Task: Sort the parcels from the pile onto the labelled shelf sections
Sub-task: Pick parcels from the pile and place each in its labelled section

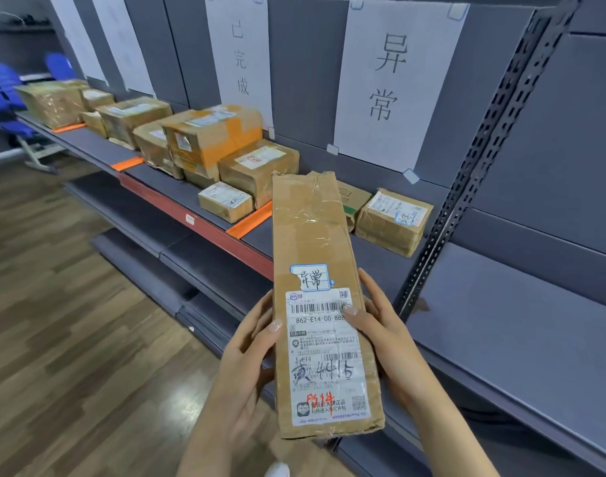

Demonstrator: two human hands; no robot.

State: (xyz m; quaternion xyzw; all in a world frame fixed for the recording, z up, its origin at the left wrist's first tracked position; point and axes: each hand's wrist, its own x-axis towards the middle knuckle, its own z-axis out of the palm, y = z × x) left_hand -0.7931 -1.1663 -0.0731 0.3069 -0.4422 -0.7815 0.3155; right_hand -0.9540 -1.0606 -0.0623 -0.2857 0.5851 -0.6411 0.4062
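Parcel (312, 242), gripped at its sides by my left hand (246, 359) and right hand (384, 339), overhangs forward; a loose hold could tip it before the shelf (380, 263).

Both forearms angle up from the bottom, left grip (248, 352) and right grip (384, 339) squeezing the parcel (315, 235) from either long side, thumbs flat on its top face, right fingers (372, 287) stretched along the edge.

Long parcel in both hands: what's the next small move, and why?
Probably lay the parcel on the shelf under the 异常 sign: its blue sticker also reads 异常, and bare shelf shows in front of the boxes there.
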